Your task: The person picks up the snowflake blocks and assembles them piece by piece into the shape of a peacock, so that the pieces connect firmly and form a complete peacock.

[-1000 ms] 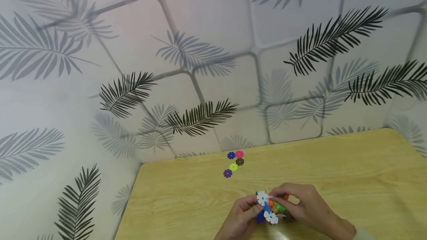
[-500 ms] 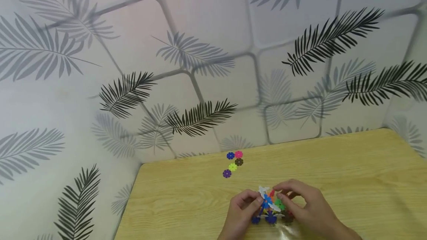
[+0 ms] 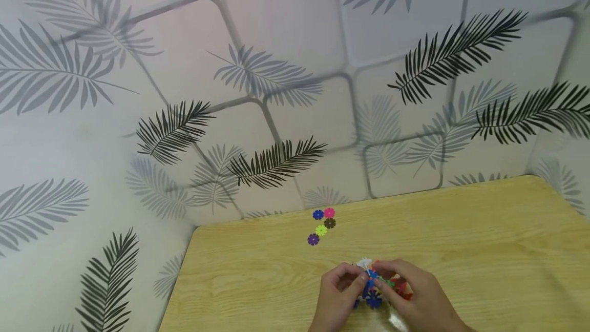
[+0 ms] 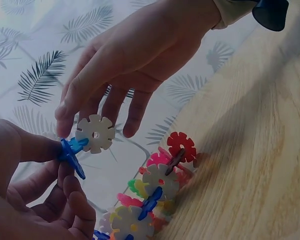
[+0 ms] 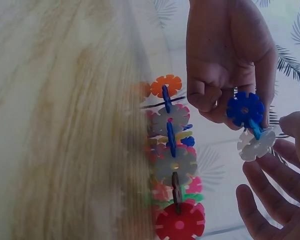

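Note:
My left hand (image 3: 340,291) pinches a blue notched building disc (image 5: 245,110) between thumb and fingers. A light-blue disc (image 4: 80,144) joins it to a white notched disc (image 4: 96,134). My right hand (image 3: 417,288) is close on the right of this piece, thumb and forefinger beside it, the other fingers hanging loosely bent. Whether its fingertips touch the piece is hard to see. Below and behind the hands, an assembly of linked discs rests on the table; its red disc (image 5: 180,220), orange disc (image 5: 166,86) and white discs (image 4: 160,181) show in the wrist views.
On the wooden table (image 3: 258,270), toward the wall, lie several loose notched discs: blue (image 3: 318,214), pink (image 3: 329,212), brown (image 3: 330,223), yellow (image 3: 321,230) and purple (image 3: 313,240). A leaf-patterned wall (image 3: 295,117) rises at the table's back edge.
A second ago my right fingers pinched at a white disc. They drew off slightly, then came back in toward the blue disc. The held piece has turned; the loose discs lie as before.

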Available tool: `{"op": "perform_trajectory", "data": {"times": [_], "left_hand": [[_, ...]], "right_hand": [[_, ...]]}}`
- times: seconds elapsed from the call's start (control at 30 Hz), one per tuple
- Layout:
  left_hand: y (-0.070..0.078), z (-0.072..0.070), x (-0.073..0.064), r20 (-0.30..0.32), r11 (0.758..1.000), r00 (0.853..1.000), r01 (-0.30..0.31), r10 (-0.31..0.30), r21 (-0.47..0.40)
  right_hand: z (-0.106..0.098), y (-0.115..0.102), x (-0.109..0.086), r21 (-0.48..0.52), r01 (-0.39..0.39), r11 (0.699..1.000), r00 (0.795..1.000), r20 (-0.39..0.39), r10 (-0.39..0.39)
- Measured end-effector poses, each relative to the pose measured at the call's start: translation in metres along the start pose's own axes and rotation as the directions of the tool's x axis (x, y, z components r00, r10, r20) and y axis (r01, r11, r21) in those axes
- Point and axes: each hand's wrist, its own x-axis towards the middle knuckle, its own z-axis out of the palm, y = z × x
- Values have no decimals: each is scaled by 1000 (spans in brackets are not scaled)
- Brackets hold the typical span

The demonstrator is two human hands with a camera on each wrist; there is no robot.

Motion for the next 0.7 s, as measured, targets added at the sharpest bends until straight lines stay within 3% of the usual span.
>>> {"op": "perform_trajectory", "data": {"times": [0.23,0.4,0.7], "left_hand": [[-2,-2,3,-16,995,995,94,-94,-13],[-7,-1,4,5,998,998,61,-61,-13],[-11,-1,5,18,997,998,68,-67,-42]], "right_hand": [[2,-3,-4,48,-112,993,994,17,112],[1,-5,-6,100,-228,969,973,45,224],[1,-1,-7,99,-282,954,959,32,280]]}}
